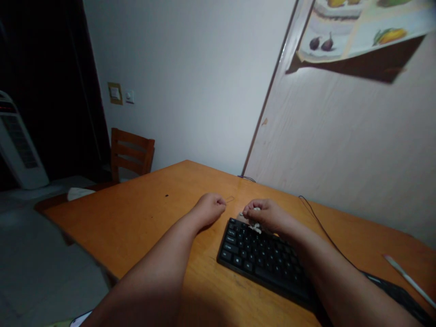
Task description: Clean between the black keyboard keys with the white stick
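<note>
A black keyboard (238, 247) lies at an angle on the wooden table, partly hidden under my right forearm. Over its upper left corner, my right hand (265, 215) is closed around a crumpled whitish tissue or cloth (255, 227). Some of this white piece shows below the fingers, against the top row of keys. My left hand (211, 210) is closed above the table, left of the keyboard. From its fingertips a thin loop (230, 199) like wire or thread seems to extend; whether the fingers grip it is unclear.
On the orange-brown table (136, 227), a slim white-handled brush-like stick (408, 277) lies at right. A dark cable (320, 225) runs behind the keyboard; a small dark speck (166, 195) sits left. A wooden chair (132, 152) stands beyond the far left edge, by the wall.
</note>
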Tool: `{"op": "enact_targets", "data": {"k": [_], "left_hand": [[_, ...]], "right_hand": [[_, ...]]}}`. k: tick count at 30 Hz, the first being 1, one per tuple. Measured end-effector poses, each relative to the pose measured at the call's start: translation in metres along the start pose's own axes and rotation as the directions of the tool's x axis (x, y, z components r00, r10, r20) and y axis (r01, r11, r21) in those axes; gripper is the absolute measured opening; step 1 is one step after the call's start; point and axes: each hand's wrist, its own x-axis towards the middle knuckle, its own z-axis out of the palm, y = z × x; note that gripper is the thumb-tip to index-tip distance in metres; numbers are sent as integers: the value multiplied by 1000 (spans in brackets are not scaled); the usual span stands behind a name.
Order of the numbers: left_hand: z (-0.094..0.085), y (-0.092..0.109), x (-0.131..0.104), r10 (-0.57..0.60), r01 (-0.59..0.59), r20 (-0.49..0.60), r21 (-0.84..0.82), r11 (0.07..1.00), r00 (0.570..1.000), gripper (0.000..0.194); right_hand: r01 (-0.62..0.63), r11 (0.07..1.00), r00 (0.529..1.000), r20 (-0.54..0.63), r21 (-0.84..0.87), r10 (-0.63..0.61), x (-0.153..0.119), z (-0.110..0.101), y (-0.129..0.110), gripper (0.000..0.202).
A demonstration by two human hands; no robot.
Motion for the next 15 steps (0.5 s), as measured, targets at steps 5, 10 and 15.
{"op": "enact_targets", "data": {"k": [5, 10, 15], "left_hand": [[3, 4, -10, -120, 210, 321, -263, 942, 939, 12], [0, 4, -12, -157, 258, 421, -194, 946, 893, 17], [2, 3, -9, -174, 275, 416, -196, 941, 892, 16]], "right_hand": [[31, 997, 999, 24, -73, -29, 1, 6, -5, 12], [30, 992, 999, 44, -124, -24, 2, 13, -12, 12], [35, 982, 996, 85, -185, -20, 5, 18, -14, 14]]}}
